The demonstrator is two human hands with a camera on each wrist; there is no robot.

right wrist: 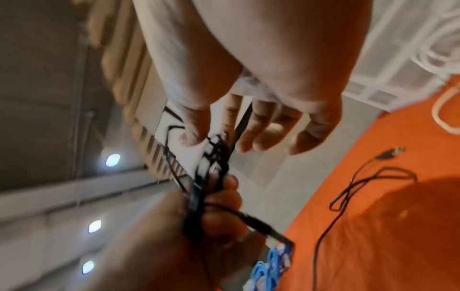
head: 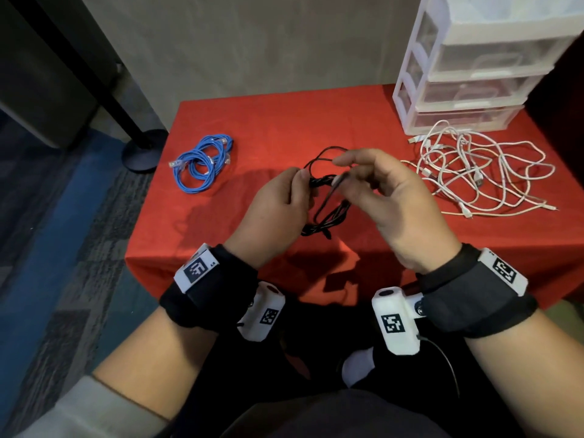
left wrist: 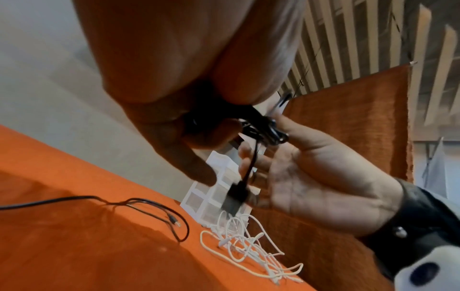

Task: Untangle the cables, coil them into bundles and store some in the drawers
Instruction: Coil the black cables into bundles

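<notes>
The left hand (head: 278, 203) gripped the black cable (head: 328, 210) bundle above the table's (head: 252, 121) front middle, while the right hand (head: 388, 197) pinched a strand. Coiling looked underway; next, probably, wrapping the loose end round, keeping the loops tight.

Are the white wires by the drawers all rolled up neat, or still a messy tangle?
Still a messy tangle. The white cables lie spread in loose, crossing loops on the red tablecloth in front of the drawer unit, not coiled.
</notes>
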